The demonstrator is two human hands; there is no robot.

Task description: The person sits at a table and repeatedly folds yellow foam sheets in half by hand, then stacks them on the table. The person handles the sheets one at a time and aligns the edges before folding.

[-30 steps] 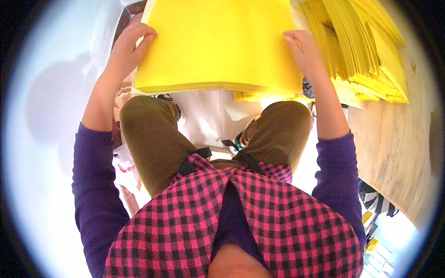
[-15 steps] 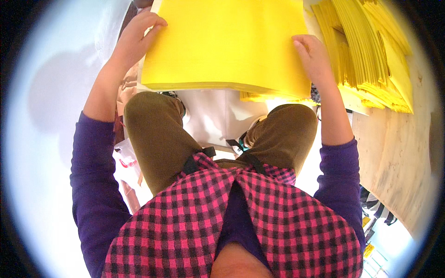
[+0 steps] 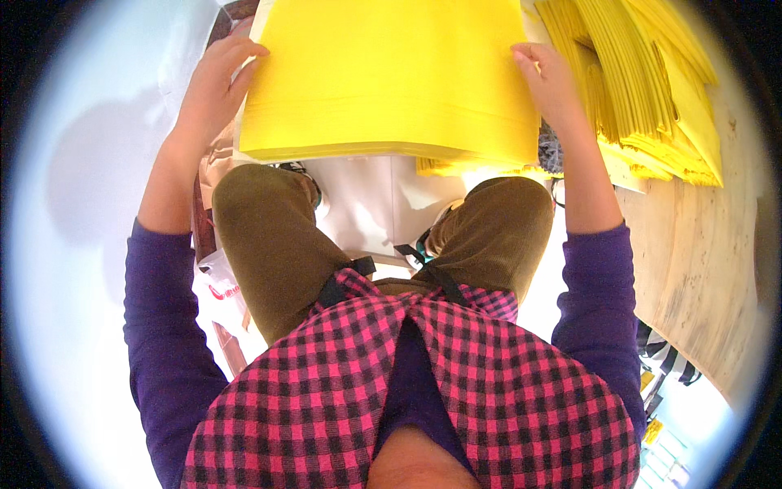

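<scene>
A thick stack of yellow fabric-like sheets (image 3: 387,122) lies in front of my knees, its near edge showing many layers. My left hand (image 3: 218,81) is at the stack's left edge, fingers bent with the thumb close to the index finger, at the side of a top sheet. On the opposite edge, my right hand (image 3: 554,85) pinches the sheet between thumb and fingers. Faint lines cross the stack near its front, where sheet edges lie slightly apart. The far end of the stack runs out of view.
Folded yellow bundles (image 3: 631,81) are heaped at the right on a pale wooden board (image 3: 684,244). A dark fuzzy item (image 3: 551,148) sits beside the stack's right edge. A white plastic bag (image 3: 221,277) and brown paper (image 3: 218,159) are at the left, below a pale wall (image 3: 98,179).
My left hand has shifted left and slightly down, to the stack's edge. My right hand has moved slightly up. Layer lines now show near the stack's front.
</scene>
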